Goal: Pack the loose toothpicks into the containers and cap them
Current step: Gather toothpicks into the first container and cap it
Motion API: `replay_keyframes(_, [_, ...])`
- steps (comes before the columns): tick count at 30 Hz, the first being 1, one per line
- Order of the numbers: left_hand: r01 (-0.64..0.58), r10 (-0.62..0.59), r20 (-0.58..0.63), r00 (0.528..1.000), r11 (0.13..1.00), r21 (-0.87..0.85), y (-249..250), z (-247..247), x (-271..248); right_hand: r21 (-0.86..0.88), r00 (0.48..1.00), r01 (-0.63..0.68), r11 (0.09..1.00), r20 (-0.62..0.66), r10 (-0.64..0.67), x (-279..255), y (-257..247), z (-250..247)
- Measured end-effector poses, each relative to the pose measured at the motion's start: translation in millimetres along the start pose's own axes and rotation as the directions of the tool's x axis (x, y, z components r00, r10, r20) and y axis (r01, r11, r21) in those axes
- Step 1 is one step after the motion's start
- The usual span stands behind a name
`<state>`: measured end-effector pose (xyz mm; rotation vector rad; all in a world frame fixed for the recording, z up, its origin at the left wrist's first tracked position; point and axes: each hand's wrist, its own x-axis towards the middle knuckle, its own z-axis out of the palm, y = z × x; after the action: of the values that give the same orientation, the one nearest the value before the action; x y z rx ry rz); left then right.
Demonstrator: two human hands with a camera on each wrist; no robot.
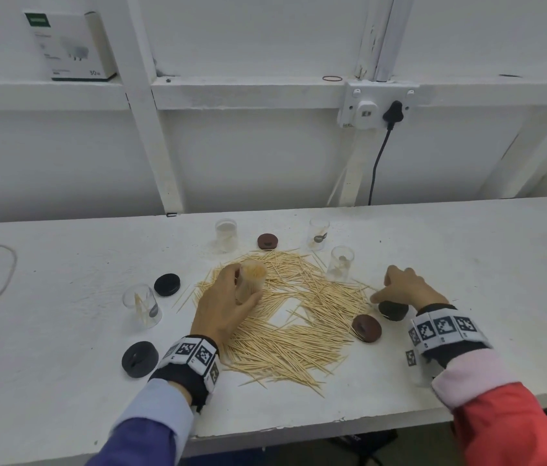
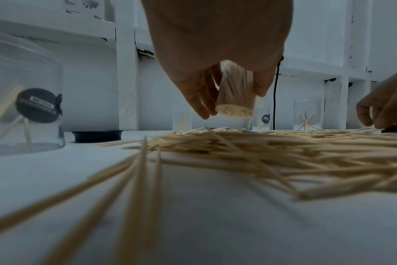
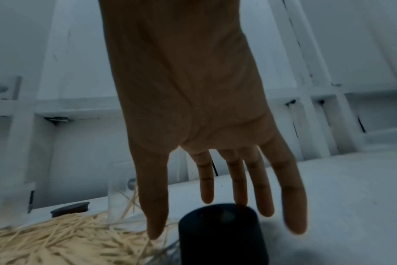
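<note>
Head view: left hand (image 1: 223, 306) grips a clear container packed full of toothpicks (image 1: 250, 282), fingers and thumb curled round its wall, mouth uncapped. Left wrist view shows this container (image 2: 235, 95) lifted clear of the loose toothpick pile (image 2: 283, 148) and tilted, its long axis leaning off vertical. Right hand (image 1: 406, 287) hovers over a black cap (image 1: 393, 310) at the pile's right edge; right wrist view shows fingers (image 3: 239, 182) spread and straight, reaching down toward the cap (image 3: 220, 231). Contact not resolvable, no grip closed yet. Key relation: the cap lies to the right of the held container, across the pile, directly under the right hand and well apart from the left. Judgement: next step is capping; the right hand is the nearer one to fetch the cap, and the container mouth should come upright to receive it. Other clear containers (image 1: 142, 306) stand nearly empty around the pile on the white bench (image 1: 63, 331); the bulk of the toothpicks remains unpacked.
</note>
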<state>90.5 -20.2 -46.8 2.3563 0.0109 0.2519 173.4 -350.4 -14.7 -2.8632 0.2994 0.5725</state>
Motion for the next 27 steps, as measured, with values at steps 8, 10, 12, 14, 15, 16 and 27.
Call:
replay_keyframes(8, [-0.003, 0.002, 0.012, 1.0, 0.999, 0.036, 0.4, -0.4, 1.2, 0.07, 0.99, 0.078, 0.994, -0.125, -0.069, -10.1, -20.4, -14.2])
replay_keyframes(10, [-0.004, 0.004, 0.008, 1.0, 0.998, 0.057, -0.5, -0.3, 2.0, 0.113, 0.971, 0.174, 0.978, -0.185, -0.151, -19.5, -40.9, -27.6])
replay_keyframes(12, [-0.01, 0.008, 0.017, 1.0, 0.997, 0.081, -1.3, 0.0, 2.5, 0.246, 0.942, 0.311, 0.918, -0.208, -0.264, -33.6, -66.1, -39.0])
replay_keyframes(14, [-0.022, 0.019, 0.029, 0.999, 0.995, 0.101, -2.4, 1.2, 2.4, 0.382, 0.889, 0.457, 0.804, -0.182, -0.419, -48.2, -93.6, -43.8])
replay_keyframes(15, [-0.027, 0.024, 0.032, 0.999, 0.994, 0.105, -2.5, 1.6, 2.6, 0.415, 0.847, 0.524, 0.744, -0.163, -0.506, -54.2, -107.5, -43.2])
replay_keyframes(16, [-0.03, 0.027, 0.034, 0.999, 0.994, 0.102, -1.9, 1.6, 2.0, 0.421, 0.798, 0.584, 0.694, -0.144, -0.585, -59.1, -120.3, -39.8])
replay_keyframes(27, [-0.087, 0.087, 0.035, 0.996, 0.996, -0.002, 3.7, -2.3, -2.3, 0.407, 0.572, 0.749, 0.523, 0.001, -0.82, -45.9, -162.7, -18.0])
